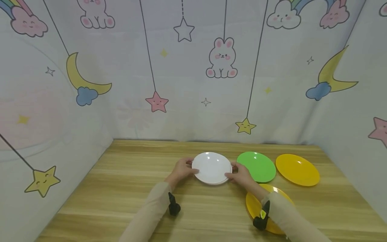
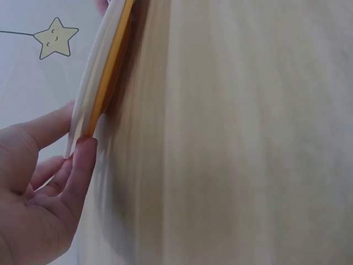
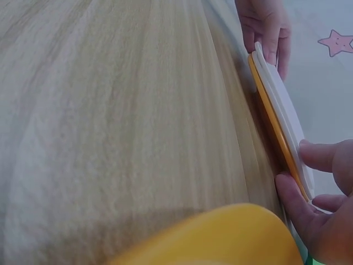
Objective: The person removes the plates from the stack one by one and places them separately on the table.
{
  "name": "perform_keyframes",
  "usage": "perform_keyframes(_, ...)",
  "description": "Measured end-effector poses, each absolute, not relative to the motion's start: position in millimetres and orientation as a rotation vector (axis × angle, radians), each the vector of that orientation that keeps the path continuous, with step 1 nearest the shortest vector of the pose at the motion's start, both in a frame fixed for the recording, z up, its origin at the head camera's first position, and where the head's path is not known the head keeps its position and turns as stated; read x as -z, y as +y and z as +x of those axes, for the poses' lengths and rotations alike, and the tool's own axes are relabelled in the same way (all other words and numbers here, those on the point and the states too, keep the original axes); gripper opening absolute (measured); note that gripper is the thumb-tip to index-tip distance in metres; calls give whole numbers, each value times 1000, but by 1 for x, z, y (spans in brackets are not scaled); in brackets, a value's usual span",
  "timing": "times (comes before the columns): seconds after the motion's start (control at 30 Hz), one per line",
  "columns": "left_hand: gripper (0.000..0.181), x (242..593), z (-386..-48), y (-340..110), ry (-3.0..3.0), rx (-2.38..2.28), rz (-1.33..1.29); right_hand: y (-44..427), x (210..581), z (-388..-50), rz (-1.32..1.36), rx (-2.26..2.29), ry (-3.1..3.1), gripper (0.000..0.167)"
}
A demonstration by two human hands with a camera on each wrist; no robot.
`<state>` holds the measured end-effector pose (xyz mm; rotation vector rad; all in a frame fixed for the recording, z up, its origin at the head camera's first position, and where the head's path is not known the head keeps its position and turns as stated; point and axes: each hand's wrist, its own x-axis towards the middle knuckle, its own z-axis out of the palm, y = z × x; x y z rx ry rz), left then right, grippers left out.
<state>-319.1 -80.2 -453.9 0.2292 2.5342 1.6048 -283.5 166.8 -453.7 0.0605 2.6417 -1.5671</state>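
Note:
A small stack of plates sits between both hands in the middle of the head view. On top is a white plate point(image 1: 211, 167), with another white rim just under it. Beneath them, the left wrist view shows an orange-yellow plate point(image 2: 115, 61). My left hand point(image 1: 182, 170) pinches the stack's left edge, thumb on the upper rim and fingers below. At the opposite edge my right hand point(image 1: 243, 175) grips the same stack, thumb on top. The right wrist view shows the stack's edge and its orange underside; whether it touches the table I cannot tell.
A green plate point(image 1: 256, 167) lies just right of the stack, and a yellow plate point(image 1: 297, 169) lies farther right. Another yellow plate point(image 1: 273, 191) is partly hidden under the right forearm. Printed cloth walls point(image 1: 187, 117) enclose the wooden table point(image 1: 121, 201).

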Motion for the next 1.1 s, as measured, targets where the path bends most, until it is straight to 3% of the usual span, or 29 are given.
perform_keyframes(0.63,48,447,-318,-89,2416,-1650,310,171,450,-281,-29,1407,2738,54)
perform_keyframes(1.1,47,447,-315,-97,2415,-1756,177,170,450,-281,-1,1383,2742,56)
